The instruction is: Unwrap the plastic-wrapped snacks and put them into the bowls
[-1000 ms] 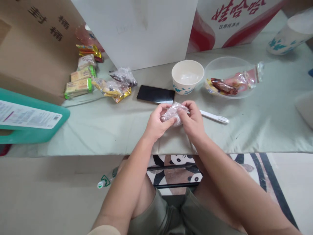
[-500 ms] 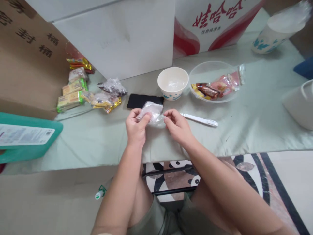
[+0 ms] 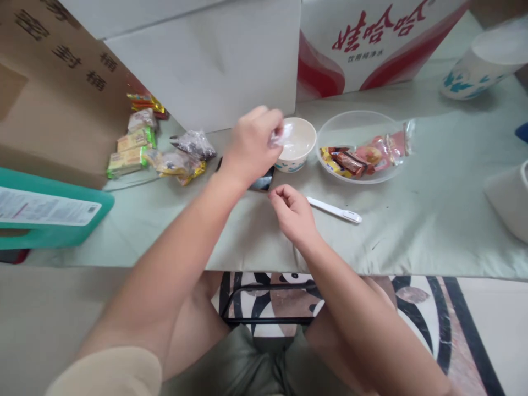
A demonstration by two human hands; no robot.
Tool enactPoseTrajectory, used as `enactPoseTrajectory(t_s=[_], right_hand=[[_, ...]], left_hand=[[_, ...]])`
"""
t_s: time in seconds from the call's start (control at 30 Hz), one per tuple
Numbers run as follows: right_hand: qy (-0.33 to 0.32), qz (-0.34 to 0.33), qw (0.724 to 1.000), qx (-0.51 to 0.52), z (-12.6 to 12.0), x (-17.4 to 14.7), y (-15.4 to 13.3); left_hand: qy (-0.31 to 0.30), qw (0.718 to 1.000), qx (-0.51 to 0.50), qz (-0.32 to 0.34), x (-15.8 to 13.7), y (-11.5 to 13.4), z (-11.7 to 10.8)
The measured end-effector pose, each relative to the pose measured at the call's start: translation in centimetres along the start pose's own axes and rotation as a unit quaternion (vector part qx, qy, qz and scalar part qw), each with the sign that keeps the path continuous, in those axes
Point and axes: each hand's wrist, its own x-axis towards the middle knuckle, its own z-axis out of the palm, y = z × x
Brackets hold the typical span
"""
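My left hand [image 3: 256, 140] is closed on a crumpled clear plastic packet [image 3: 281, 135] at the left rim of a white paper bowl [image 3: 295, 144]; most of the packet is hidden by the fingers and blurred. Below the bowl, my right hand [image 3: 292, 213] hovers over the cloth with thumb and fingertips pinched. Whether anything small is between them I cannot make out. A black phone [image 3: 263, 181] lies partly covered by my left forearm. Just right of my right hand rests a white slim-handled tool [image 3: 336, 210], perhaps a cutter.
A clear plastic bowl [image 3: 363, 122] holds several wrapped snacks [image 3: 371, 157]. More snack packets [image 3: 132, 146] lie at the left beside a cardboard box [image 3: 53, 110]. White cartons [image 3: 206, 71] stand behind. Paper cups [image 3: 474, 71] are far right, a green jug [image 3: 58, 212] at left.
My left hand has moved up and right to the paper bowl, taking the plastic packet out of my right hand's reach. The right hand has stayed nearly in place, fingers now drawn together.
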Motion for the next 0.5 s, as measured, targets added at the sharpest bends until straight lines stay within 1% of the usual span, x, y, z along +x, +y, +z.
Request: enactPoseTrajectory(t_s=[0.03,0.07,0.1,0.13,0.17,0.2,0.23,0.27,0.3,0.33,0.4,0.43,0.47,0.5], right_hand=[[0.006,-0.001,1.0,0.009,-0.2,0.1,0.0],[0.012,0.001,1.0,0.016,-0.3,0.2,0.0],[0.016,0.004,1.0,0.022,-0.5,0.3,0.0],[0.018,0.007,0.999,0.027,-0.7,0.3,-0.1],[0.019,0.011,0.999,0.033,-0.8,0.4,-0.1],[0.018,0.015,0.999,0.038,-1.0,0.4,-0.2],[0.017,0.018,0.999,0.043,-1.1,0.3,-0.3],[0.017,0.022,0.999,0.047,-1.2,0.3,-0.4],[0.017,0.024,0.998,0.05,-1.3,0.2,-0.5],[0.019,0.026,0.998,0.051,-1.3,0.2,-0.6],[0.022,0.028,0.998,0.052,-1.5,0.2,-0.7],[0.025,0.028,0.998,0.052,-1.5,0.2,-0.7],[0.026,0.028,0.998,0.052,-1.5,0.2,-0.7],[0.027,0.028,0.998,0.052,-1.5,0.2,-0.7]], left_hand=[[-0.082,0.995,0.061,-0.003,1.7,0.5,0.5],[-0.118,0.99,0.078,-0.008,3.3,0.8,1.0],[-0.139,0.986,0.086,-0.016,4.6,0.8,1.7],[-0.169,0.98,0.1,-0.021,5.8,0.5,2.4],[-0.239,0.961,0.132,-0.037,6.8,0.0,3.0],[-0.315,0.935,0.151,-0.054,7.6,-0.7,3.5],[-0.394,0.905,0.144,-0.069,8.4,-1.4,4.0],[-0.434,0.889,0.123,-0.081,9.0,-2.1,4.4],[-0.437,0.891,0.084,-0.096,9.6,-2.4,4.6],[-0.413,0.9,0.042,-0.131,10.1,-2.5,4.8],[-0.31,0.928,-0.02,-0.207,10.7,-1.4,4.5],[-0.256,0.939,-0.028,-0.226,10.7,-0.5,4.1],[-0.214,0.953,-0.024,-0.211,10.5,0.5,3.4],[-0.182,0.97,-0.021,-0.162,10.0,1.4,2.5]])
